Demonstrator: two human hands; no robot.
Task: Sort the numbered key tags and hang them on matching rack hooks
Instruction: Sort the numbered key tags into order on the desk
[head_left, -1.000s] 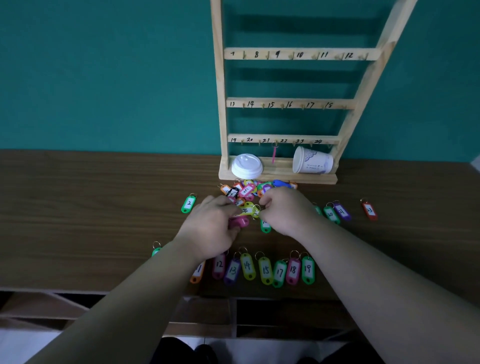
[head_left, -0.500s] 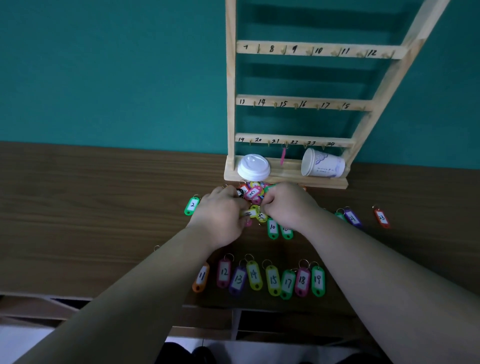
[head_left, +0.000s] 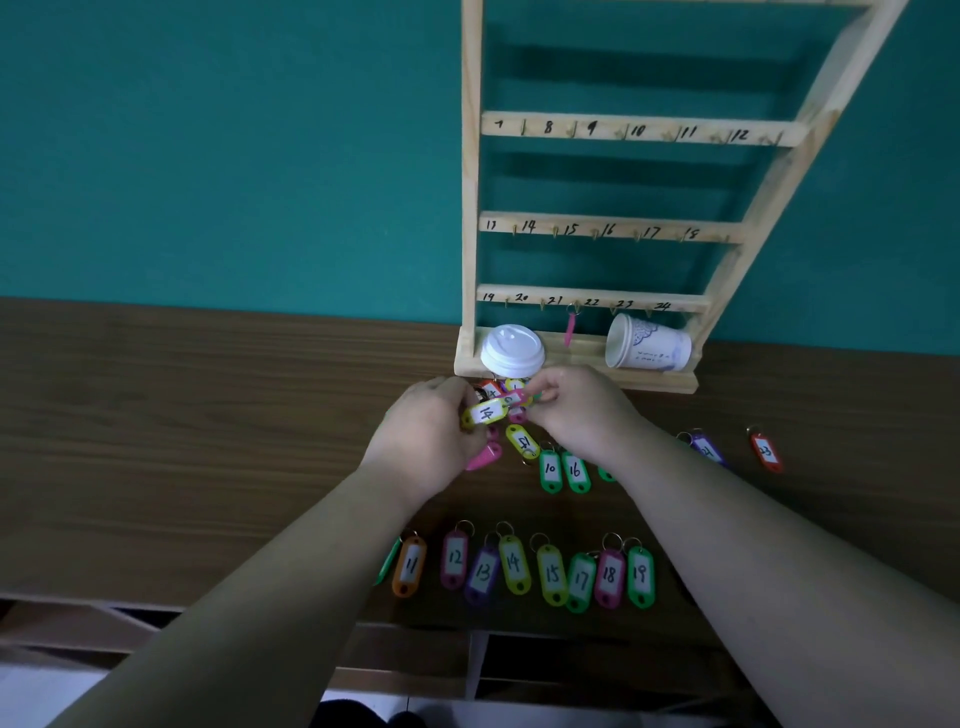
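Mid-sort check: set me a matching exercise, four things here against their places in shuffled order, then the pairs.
1. orange plastic key tag numbered 11
2. red plastic key tag numbered 23
3. green plastic key tag numbered 10
4. white printed paper cup

a. on its side on the base of the wooden rack
b. in the near row on the brown table
c. alone at the far right
d. beside the green tag numbered 16

Pairs: 1-b; 2-c; 3-d; 4-a

Rack (head_left: 470, 208) behind tag pile (head_left: 511, 410), tag row (head_left: 524, 571) at table (head_left: 182, 441) front edge
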